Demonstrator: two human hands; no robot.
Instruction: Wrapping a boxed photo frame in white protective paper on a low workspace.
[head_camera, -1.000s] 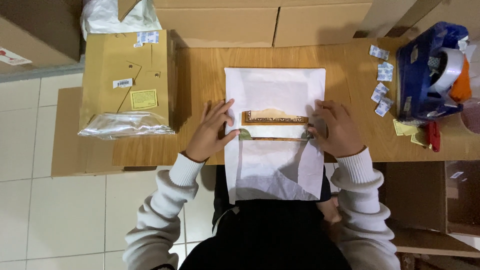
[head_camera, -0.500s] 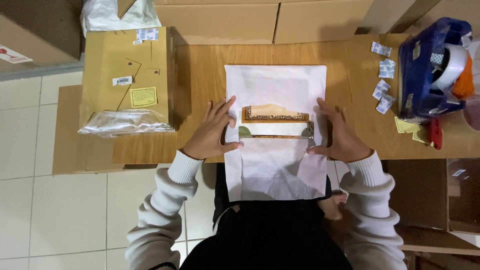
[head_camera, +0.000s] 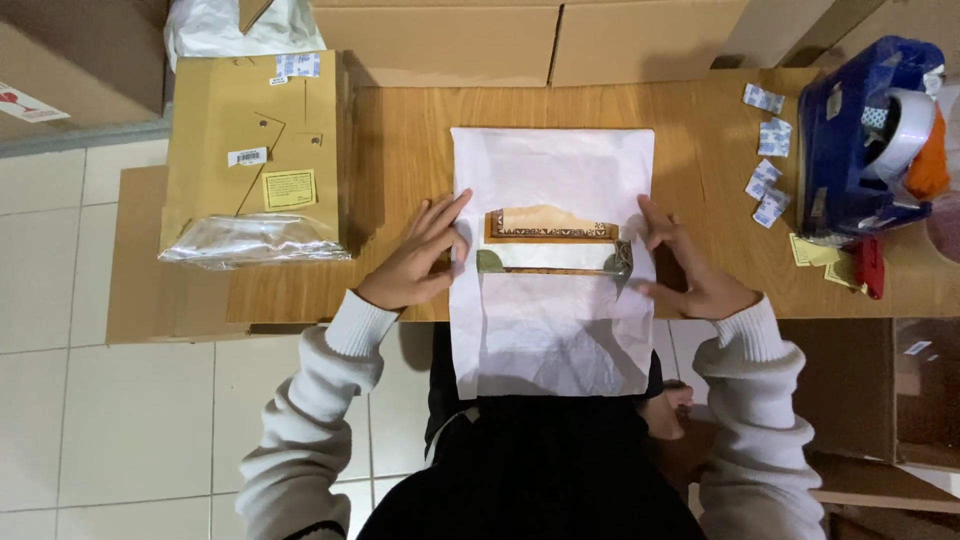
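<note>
A large white sheet of paper (head_camera: 550, 170) lies on the wooden table (head_camera: 400, 150) and hangs over its near edge. In the sheet's middle rests a small flat brown box (head_camera: 550, 224) with a patterned band, partly wrapped by a fold of the paper. My left hand (head_camera: 420, 255) lies flat at the sheet's left edge, fingers spread, touching the paper beside the box. At the sheet's right edge my right hand (head_camera: 685, 265) pinches the folded paper next to the box's right end.
A brown cardboard box (head_camera: 250, 140) with a clear plastic bag (head_camera: 250, 240) on it stands at the left. A blue tape dispenser (head_camera: 865, 135) sits at the right, with several small stickers (head_camera: 768, 165) and yellow notes (head_camera: 815, 250) beside it. Cardboard boxes (head_camera: 500, 40) line the far side.
Both hands shifted slightly outward to the sheet's side edges. The lower part of the paper is folded up against the small box more than before.
</note>
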